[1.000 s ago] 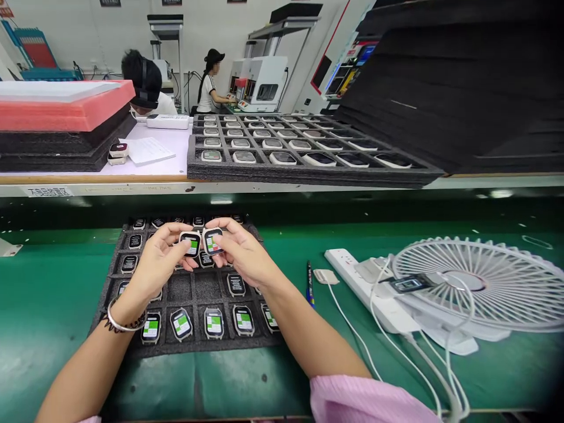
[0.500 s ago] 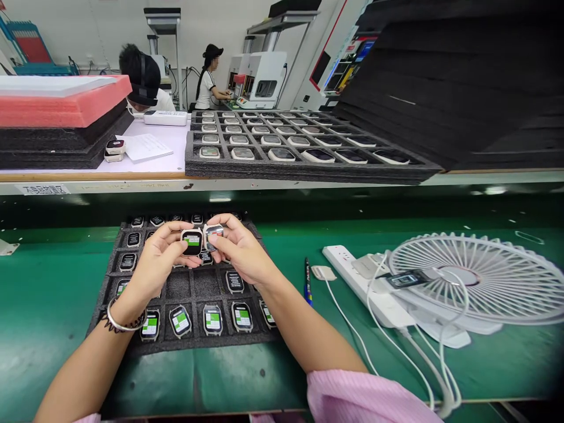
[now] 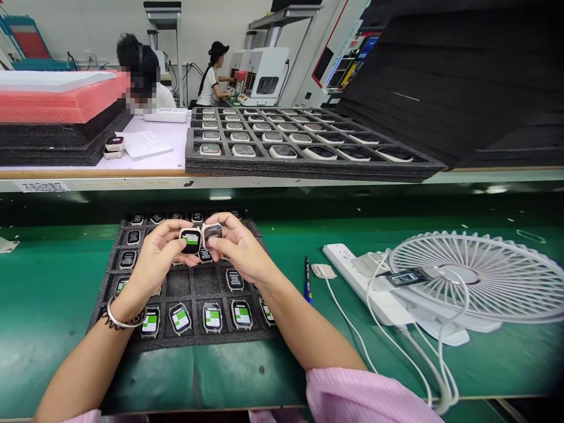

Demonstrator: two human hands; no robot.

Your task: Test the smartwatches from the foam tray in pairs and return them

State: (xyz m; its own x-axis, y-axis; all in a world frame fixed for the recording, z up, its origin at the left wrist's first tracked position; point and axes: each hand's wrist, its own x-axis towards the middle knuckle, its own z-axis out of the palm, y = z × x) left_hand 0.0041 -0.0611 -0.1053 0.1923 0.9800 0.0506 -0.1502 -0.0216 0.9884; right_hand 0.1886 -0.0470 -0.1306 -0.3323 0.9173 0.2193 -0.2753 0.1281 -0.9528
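My left hand [image 3: 163, 252] pinches a smartwatch body [image 3: 191, 241] whose lit screen shows a green and white pattern. Right beside it, my right hand [image 3: 238, 249] grips a second smartwatch body [image 3: 212, 232], its screen now dark and partly covered by my thumb. Both are held up side by side, edges close together. Under my hands lies a black foam tray [image 3: 178, 283] with square pockets. Several watch bodies sit in it; the front row, such as this watch [image 3: 212, 318], shows green and white screens, while others show white text. My hands hide part of the middle rows.
A larger foam tray [image 3: 194, 165] of watches stands on the shelf ahead, near stacked foam [image 3: 53, 138] and two watches [image 3: 114, 147]. To my right are a pen [image 3: 308, 279], a charging puck [image 3: 324, 271], a power strip [image 3: 348, 267], cables and a white fan [image 3: 484, 270]. Two people work beyond.
The screen of the watch in my right hand has gone from a bright, coloured look to dark. Both hands keep nearly the same place. The far person by the machine has shifted an arm.
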